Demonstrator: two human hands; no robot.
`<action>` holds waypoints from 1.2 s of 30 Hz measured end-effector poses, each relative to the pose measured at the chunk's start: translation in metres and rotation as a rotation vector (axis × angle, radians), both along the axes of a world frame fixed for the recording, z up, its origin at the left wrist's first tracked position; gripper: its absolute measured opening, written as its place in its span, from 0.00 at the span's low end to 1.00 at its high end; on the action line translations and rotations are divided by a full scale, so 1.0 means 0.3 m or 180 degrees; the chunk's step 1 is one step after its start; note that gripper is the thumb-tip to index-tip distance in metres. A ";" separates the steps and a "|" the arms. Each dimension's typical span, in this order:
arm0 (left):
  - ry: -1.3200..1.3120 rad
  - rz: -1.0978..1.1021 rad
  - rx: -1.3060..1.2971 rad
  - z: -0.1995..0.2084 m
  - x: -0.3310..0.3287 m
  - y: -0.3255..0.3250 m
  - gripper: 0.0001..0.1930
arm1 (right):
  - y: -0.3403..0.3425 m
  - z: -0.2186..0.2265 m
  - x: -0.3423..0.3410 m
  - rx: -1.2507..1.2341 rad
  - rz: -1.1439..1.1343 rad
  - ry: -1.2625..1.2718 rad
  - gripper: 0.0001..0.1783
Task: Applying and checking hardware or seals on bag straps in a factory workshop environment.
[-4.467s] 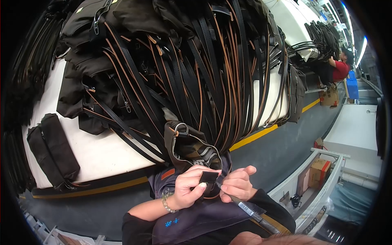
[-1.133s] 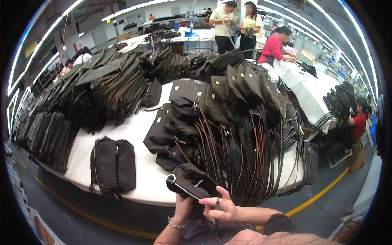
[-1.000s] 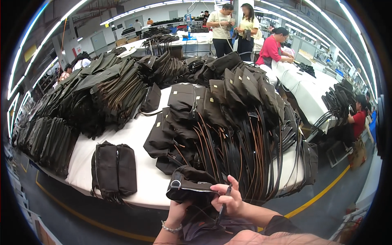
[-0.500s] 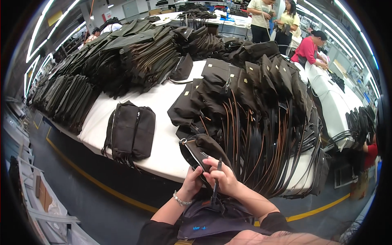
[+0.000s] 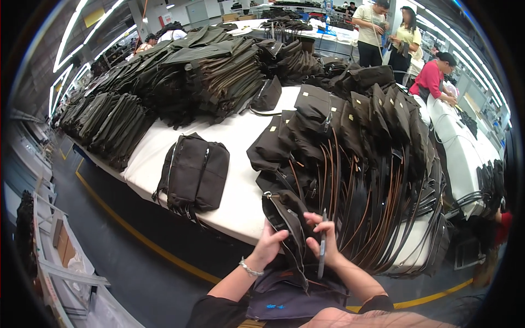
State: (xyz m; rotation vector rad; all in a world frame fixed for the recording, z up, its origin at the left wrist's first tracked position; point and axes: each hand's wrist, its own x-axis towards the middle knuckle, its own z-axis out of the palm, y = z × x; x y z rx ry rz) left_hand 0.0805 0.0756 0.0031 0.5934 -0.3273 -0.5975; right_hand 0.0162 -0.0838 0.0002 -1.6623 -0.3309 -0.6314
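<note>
Fingers of the left hand (image 5: 267, 246) clamp one open dark bag (image 5: 294, 216) before the near desk (image 5: 239, 180) edge; those of the right hand (image 5: 329, 249) grip one pen-like tool (image 5: 321, 263), thumb and index apart. I judge the step to be handling the bag's opening, calling for a steady left grip. Beyond lie seemingly two paired bags (image 5: 213, 177) and strapped bags (image 5: 372, 126) I can't count.

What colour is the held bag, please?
The bag is dark brown, shown best in the head view.
</note>
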 end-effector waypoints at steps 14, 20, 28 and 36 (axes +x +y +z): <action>0.0083 0.0529 0.1847 -0.014 -0.012 0.161 0.16 | 0.324 -0.069 0.110 0.0782 -0.0757 -0.1557 0.19; -0.0316 0.1533 0.1510 0.336 0.362 0.468 0.19 | 0.147 0.039 0.024 -0.0237 -0.1679 -0.2575 0.15; -0.0823 0.0602 0.3245 0.349 0.893 0.661 0.21 | 0.014 0.007 -0.086 -0.0705 -0.1852 -0.1907 0.16; -0.2283 0.2739 0.6549 0.243 0.993 0.611 0.38 | -0.020 0.041 -0.144 -0.0838 -0.2468 -0.1695 0.16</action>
